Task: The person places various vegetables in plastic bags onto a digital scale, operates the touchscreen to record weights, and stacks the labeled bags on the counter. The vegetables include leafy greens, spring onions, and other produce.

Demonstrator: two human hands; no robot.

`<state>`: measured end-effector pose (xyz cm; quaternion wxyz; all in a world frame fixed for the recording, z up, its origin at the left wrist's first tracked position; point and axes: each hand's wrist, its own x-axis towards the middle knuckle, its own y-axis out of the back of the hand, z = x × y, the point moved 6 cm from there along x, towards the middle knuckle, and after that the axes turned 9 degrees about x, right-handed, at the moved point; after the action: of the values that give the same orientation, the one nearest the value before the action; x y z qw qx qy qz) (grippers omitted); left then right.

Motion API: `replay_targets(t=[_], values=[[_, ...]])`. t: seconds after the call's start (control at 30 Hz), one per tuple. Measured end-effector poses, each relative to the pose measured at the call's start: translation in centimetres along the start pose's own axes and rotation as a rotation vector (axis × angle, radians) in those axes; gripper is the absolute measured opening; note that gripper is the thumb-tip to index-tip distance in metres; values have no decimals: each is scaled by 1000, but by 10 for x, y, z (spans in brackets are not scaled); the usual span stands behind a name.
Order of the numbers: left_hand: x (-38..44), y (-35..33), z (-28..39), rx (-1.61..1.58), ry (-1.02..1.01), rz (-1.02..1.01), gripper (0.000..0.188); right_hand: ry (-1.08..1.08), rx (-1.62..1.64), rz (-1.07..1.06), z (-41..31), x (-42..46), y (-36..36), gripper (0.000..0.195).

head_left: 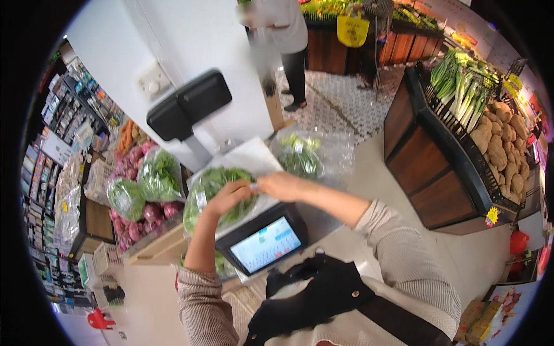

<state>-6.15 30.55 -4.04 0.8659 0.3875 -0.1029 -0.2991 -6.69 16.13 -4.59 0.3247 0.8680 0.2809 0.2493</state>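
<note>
A clear plastic bag of leafy greens (pixel 218 181) with a white label lies on the pale weighing plate (pixel 255 155) of a label-printing scale. My left hand (pixel 231 197) grips the gathered bag mouth at its right end. My right hand (pixel 279 186) meets it there, fingers closed around the same twisted plastic. Under my forearms is the scale's lit touch screen (pixel 266 245), bearing buttons and writing. Its black rear display (pixel 190 104) rises on a post behind the plate. Another bagged bunch of greens (pixel 301 158) rests just past my right hand.
Two labelled bags of greens (pixel 159 175) sit on red onions (pixel 151 214) at left. At right stands a wooden produce stand (pixel 433 173) with potatoes (pixel 502 142) and leeks (pixel 458 88). A person (pixel 290 43) stands beyond the white pillar (pixel 207 34). A yellow bag (pixel 352 30) hangs farther back.
</note>
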Motion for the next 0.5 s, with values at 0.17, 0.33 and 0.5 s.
replay_targets(t=[0.17, 0.33, 0.5], values=[[-4, 1, 39, 342, -346, 273, 16, -671, 1602, -334, 9, -28, -17, 32], [-8, 7, 22, 31, 16, 311, 18, -477, 1087, 271, 48, -86, -11, 44], [-1, 3, 9, -221, 121, 219, 30, -585, 322, 19, 42, -171, -96, 107]])
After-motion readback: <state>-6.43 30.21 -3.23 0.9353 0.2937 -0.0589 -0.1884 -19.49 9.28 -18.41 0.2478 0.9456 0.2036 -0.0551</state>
